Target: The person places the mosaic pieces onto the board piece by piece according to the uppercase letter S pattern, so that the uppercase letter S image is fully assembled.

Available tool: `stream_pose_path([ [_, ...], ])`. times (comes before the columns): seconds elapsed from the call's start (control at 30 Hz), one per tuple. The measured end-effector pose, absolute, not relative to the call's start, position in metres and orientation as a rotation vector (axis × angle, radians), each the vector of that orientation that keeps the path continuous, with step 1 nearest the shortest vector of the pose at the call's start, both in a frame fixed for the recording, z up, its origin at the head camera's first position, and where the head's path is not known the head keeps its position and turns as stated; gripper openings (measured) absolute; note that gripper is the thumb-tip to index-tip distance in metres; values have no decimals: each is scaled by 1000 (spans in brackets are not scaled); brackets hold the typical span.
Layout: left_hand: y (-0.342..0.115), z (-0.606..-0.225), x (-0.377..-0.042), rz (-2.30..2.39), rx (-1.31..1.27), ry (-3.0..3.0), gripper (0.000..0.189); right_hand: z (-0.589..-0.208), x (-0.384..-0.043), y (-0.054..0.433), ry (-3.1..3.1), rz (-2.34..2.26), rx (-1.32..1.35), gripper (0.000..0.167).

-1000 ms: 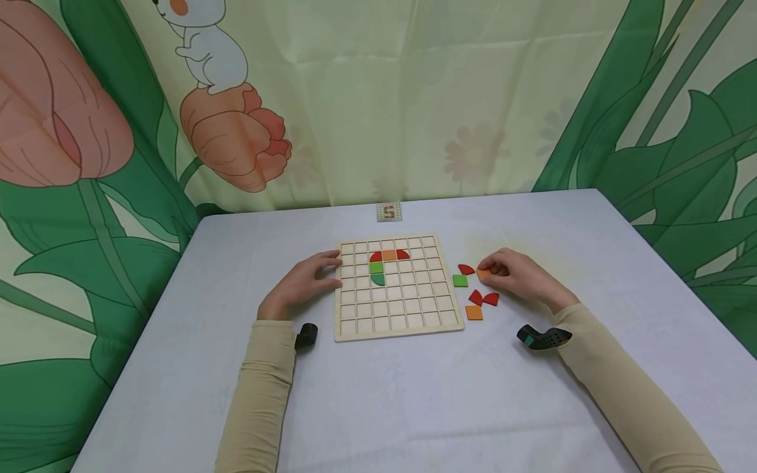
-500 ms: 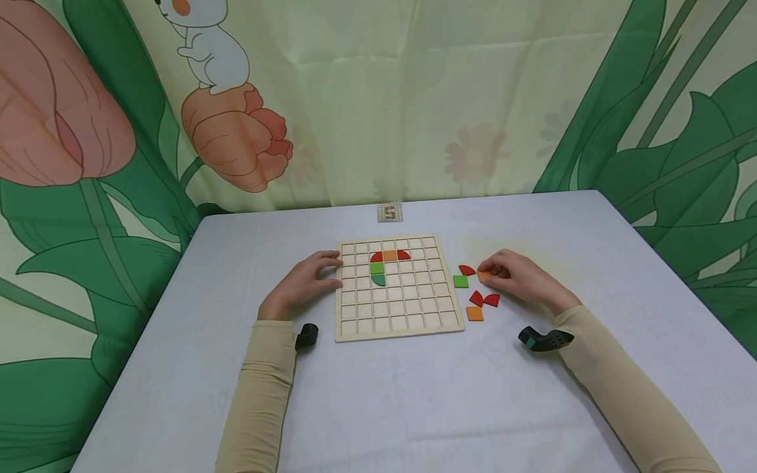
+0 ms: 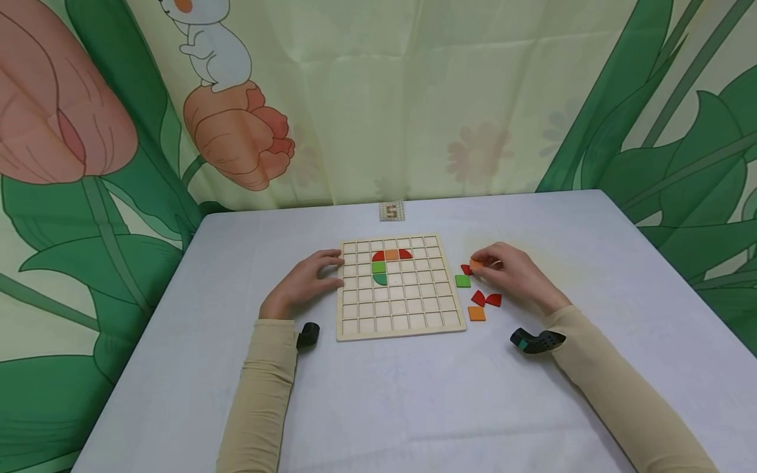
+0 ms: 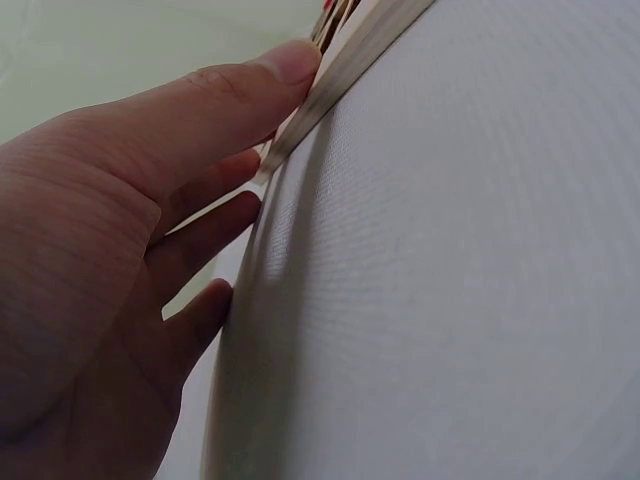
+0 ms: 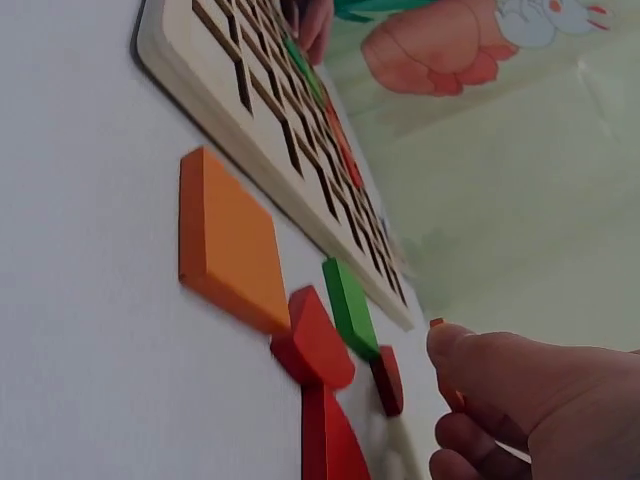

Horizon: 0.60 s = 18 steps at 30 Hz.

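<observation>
A pale wooden grid board [image 3: 399,307] lies on the table. Set in its cells are a red quarter-round tile [image 3: 378,256], an orange square [image 3: 391,254], another red quarter-round [image 3: 405,253], a light green square [image 3: 378,267] and a dark green quarter-round [image 3: 380,279]. My left hand [image 3: 303,282] touches the board's left edge, thumb and fingers extended. Thumb and fingers of my right hand [image 3: 513,272] pinch an orange square tile [image 5: 452,392], raised off the table right of the board. Below it a loose red tile [image 3: 466,270] is partly hidden in the head view.
Right of the board lie a green square [image 3: 463,281], two red quarter-rounds [image 3: 493,300] and an orange square [image 3: 476,314]. A small pattern card [image 3: 391,211] rests at the table's back edge. A printed curtain [image 3: 402,98] hangs behind.
My right hand has lifted the orange tile off the table and moved it slightly left and away, over the upper red tile. The left hand stays at the board's edge.
</observation>
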<state>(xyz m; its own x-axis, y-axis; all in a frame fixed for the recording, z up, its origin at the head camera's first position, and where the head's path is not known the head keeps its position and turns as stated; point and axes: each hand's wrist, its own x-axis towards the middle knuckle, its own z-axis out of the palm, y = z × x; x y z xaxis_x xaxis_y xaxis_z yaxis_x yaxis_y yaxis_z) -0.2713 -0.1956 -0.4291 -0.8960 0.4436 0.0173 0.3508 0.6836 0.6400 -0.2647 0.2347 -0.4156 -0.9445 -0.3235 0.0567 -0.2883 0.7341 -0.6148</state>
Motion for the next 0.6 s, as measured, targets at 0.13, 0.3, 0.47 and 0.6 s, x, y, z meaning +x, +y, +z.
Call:
stream_pose_path([
  [0.13, -195, -429, -272, 1006, 652, 2755, 50, -411, -267, 217, 2856, -1007, -602, 30],
  [0.3, -196, -431, -273, 1009, 645, 2754, 51, -407, -269, 194, 2815, -977, -729, 30],
  [0.47, -196, -431, -273, 1009, 644, 2750, 51, -402, -270, 171, 2762, -965, -819, 32],
  [0.6, -196, -429, -271, 999, 658, 2761, 51, -400, -271, 152, 2747, -923, -898, 30],
])
